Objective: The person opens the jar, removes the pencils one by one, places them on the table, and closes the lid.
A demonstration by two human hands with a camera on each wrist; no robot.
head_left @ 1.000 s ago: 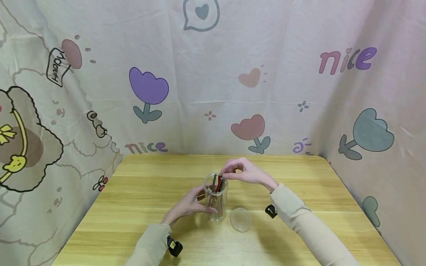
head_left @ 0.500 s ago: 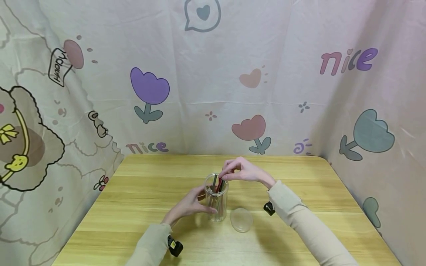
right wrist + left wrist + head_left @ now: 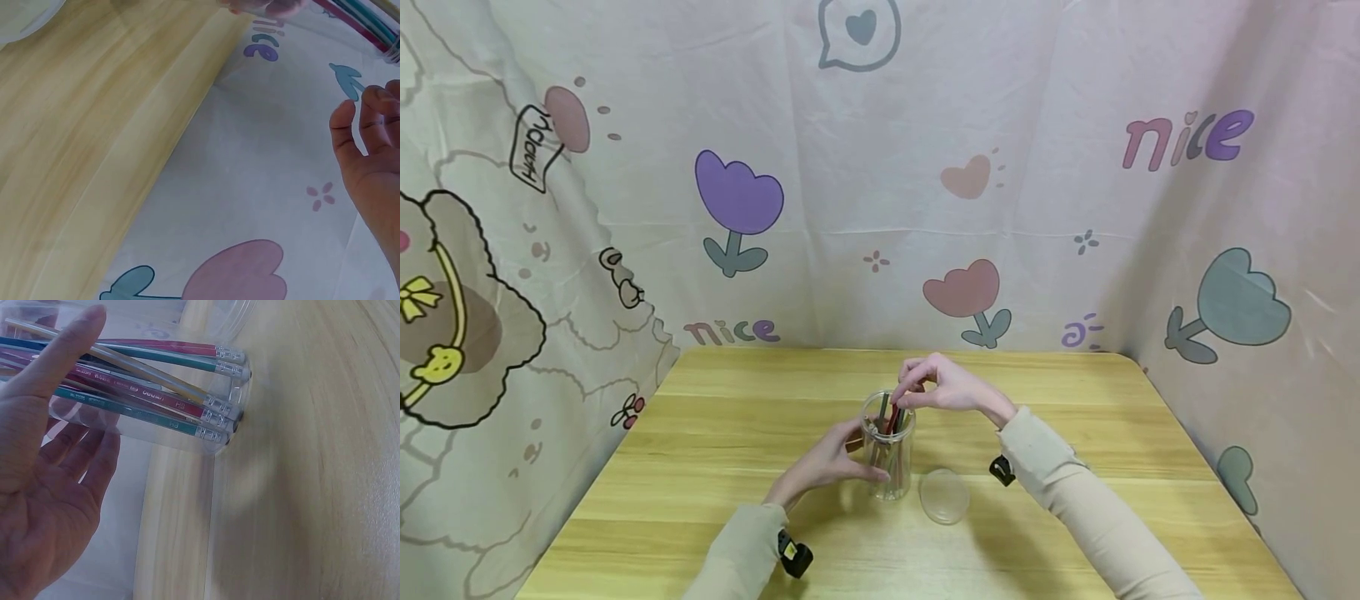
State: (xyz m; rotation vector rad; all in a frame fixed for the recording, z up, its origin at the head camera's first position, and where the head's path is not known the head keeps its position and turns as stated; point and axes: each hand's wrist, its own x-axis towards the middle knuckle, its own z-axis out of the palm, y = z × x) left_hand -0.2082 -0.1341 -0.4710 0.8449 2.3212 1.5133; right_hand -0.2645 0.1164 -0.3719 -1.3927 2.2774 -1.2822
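Observation:
A clear plastic jar (image 3: 891, 483) stands upright on the wooden table, its top uncovered. Inside are several pencils (image 3: 147, 392), red, green and yellowish, with their metal-banded ends at the bottom. My left hand (image 3: 829, 461) grips the jar from the left, thumb in front and fingers behind. Over the rim, my right hand (image 3: 951, 386) pinches the upper end of a red pencil (image 3: 892, 418) between thumb and index finger. The fingertips are cut off at the edge of the right wrist view. A round clear lid (image 3: 944, 497) lies flat just right of the jar.
The wooden table (image 3: 715, 442) stretches to both sides of the jar. Behind it and at the sides hangs a printed cloth (image 3: 850, 175) with flowers and lettering. Each wrist carries a small black camera (image 3: 795, 557).
My right hand has shifted slightly left and down over the jar's mouth, its fingertips closing in on the red pencil. My left hand and the jar have stayed put.

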